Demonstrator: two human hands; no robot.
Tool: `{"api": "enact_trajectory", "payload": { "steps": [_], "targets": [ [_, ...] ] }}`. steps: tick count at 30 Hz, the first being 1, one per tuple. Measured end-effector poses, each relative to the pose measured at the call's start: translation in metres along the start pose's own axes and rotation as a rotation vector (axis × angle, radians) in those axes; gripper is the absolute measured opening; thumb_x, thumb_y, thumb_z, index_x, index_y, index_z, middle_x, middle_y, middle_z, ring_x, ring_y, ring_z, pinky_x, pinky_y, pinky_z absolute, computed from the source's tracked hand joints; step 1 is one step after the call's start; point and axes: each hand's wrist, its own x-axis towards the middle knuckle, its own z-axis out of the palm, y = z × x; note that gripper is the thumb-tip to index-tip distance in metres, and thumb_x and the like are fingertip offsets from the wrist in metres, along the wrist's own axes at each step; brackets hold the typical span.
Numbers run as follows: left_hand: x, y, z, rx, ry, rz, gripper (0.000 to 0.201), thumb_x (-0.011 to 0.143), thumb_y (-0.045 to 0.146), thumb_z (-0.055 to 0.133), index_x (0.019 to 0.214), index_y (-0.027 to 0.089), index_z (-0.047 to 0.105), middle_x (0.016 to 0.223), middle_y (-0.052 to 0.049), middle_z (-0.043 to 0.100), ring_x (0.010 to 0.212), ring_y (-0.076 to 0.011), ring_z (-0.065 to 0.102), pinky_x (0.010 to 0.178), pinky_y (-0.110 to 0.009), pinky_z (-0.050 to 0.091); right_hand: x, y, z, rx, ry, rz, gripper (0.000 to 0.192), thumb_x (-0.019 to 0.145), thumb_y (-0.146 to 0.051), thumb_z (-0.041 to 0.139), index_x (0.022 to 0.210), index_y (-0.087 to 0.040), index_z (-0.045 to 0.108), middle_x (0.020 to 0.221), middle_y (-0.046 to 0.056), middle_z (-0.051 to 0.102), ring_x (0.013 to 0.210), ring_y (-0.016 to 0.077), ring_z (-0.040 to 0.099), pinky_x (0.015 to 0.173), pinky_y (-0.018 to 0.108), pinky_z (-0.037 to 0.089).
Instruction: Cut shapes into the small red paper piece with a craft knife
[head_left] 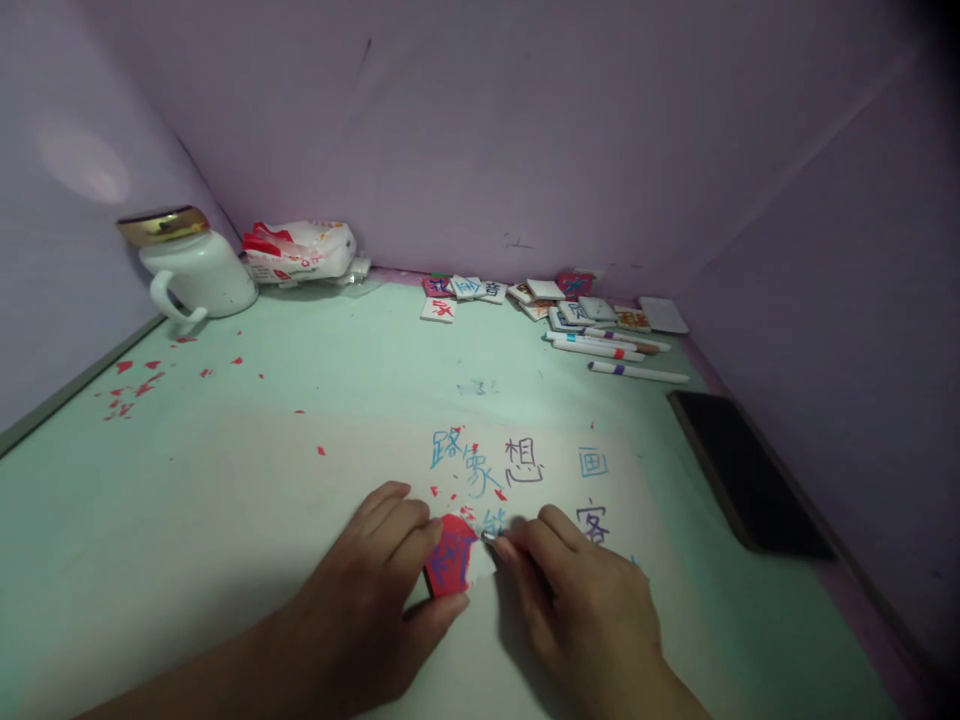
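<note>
My left hand (375, 590) pins a small square tile (450, 555) with a red and purple painted face against the pale green table (225, 480), fingers on its far edge and thumb on its near edge. My right hand (577, 590) pinches a small metal tool whose tip (487, 538) touches the tile's bare white right corner. Red flakes (465, 505) lie just beyond the tile. Handwritten blue and dark characters (517, 465) mark the table behind the hands.
A white lidded mug (195, 270) and a crumpled red-white packet (300, 250) stand at the back left. Several painted tiles (555, 300) and marker pens (615, 350) lie at the back. A dark phone (742, 470) rests at the right edge. Red flakes (127, 385) dot the left side. Purple walls enclose the table.
</note>
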Motion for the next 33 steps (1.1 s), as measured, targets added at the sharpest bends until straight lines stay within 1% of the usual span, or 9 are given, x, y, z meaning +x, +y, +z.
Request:
{"api": "enact_trajectory", "payload": {
  "steps": [5,10,14,17,20,23,29,33],
  "targets": [
    [-0.002,0.001,-0.004,-0.021,-0.062,-0.012,0.024,0.082,0.016,0.056,0.104,0.017,0.051,0.094,-0.01,0.061,0.09,-0.0267,0.06,0.094,-0.054,0.05,0.009,0.002,-0.001,-0.008,-0.087,0.003,0.033,0.094,-0.031,0.041,0.068,-0.021,0.058,0.062,-0.002,0.056,0.042,0.0103,0.05,0.044,0.026,0.026],
    [-0.002,0.001,-0.004,-0.04,-0.074,-0.035,0.027,0.081,0.016,0.057,0.107,0.015,0.051,0.096,-0.011,0.06,0.093,-0.0277,0.058,0.095,-0.055,0.049,0.013,0.012,-0.004,0.097,-0.187,-0.035,0.032,0.094,-0.03,0.041,0.07,-0.02,0.059,0.063,-0.002,0.055,0.047,0.0099,0.051,0.046,0.025,0.027],
    [0.001,0.001,-0.005,-0.047,-0.051,-0.019,0.023,0.079,0.015,0.058,0.101,0.016,0.052,0.093,-0.011,0.06,0.09,-0.027,0.059,0.095,-0.054,0.05,0.018,0.016,-0.006,0.106,-0.218,-0.082,0.03,0.093,-0.028,0.042,0.07,-0.02,0.059,0.062,-0.002,0.053,0.046,0.0092,0.048,0.046,0.025,0.027],
    [0.005,0.001,-0.008,-0.051,-0.072,-0.02,0.02,0.077,0.015,0.061,0.096,0.015,0.054,0.089,-0.01,0.061,0.086,-0.0266,0.059,0.093,-0.053,0.051,0.022,0.019,-0.008,0.108,-0.244,-0.13,0.03,0.093,-0.027,0.042,0.07,-0.019,0.059,0.063,-0.002,0.053,0.046,0.009,0.047,0.047,0.026,0.026],
    [0.007,0.001,-0.011,-0.073,-0.112,-0.04,0.023,0.075,0.014,0.063,0.097,0.014,0.057,0.089,-0.01,0.061,0.086,-0.0256,0.059,0.095,-0.052,0.049,0.025,0.02,-0.011,0.137,-0.288,-0.174,0.028,0.094,-0.025,0.041,0.073,-0.019,0.059,0.063,-0.002,0.052,0.048,0.0093,0.046,0.048,0.026,0.027],
    [0.007,0.001,-0.012,-0.108,-0.143,-0.059,0.022,0.075,0.016,0.063,0.096,0.015,0.058,0.087,-0.008,0.06,0.084,-0.0238,0.059,0.097,-0.052,0.048,0.027,0.021,-0.013,0.167,-0.322,-0.209,0.027,0.094,-0.024,0.041,0.074,-0.019,0.058,0.063,-0.003,0.051,0.049,0.0092,0.044,0.049,0.027,0.027],
    [0.006,-0.002,-0.011,-0.116,-0.124,-0.045,0.019,0.077,0.019,0.062,0.095,0.015,0.059,0.086,-0.008,0.061,0.085,-0.0235,0.058,0.099,-0.053,0.046,0.027,0.023,-0.017,0.178,-0.366,-0.241,0.026,0.095,-0.022,0.04,0.076,-0.019,0.057,0.063,-0.003,0.049,0.05,0.0095,0.043,0.05,0.027,0.027],
    [0.005,-0.003,-0.011,-0.121,-0.139,-0.042,0.025,0.076,0.02,0.063,0.1,0.015,0.06,0.086,-0.007,0.06,0.086,-0.0232,0.059,0.101,-0.053,0.044,0.027,0.025,-0.019,0.188,-0.415,-0.246,0.027,0.095,-0.023,0.04,0.075,-0.02,0.057,0.064,-0.003,0.05,0.053,0.0101,0.046,0.052,0.028,0.028]
  ]
}}
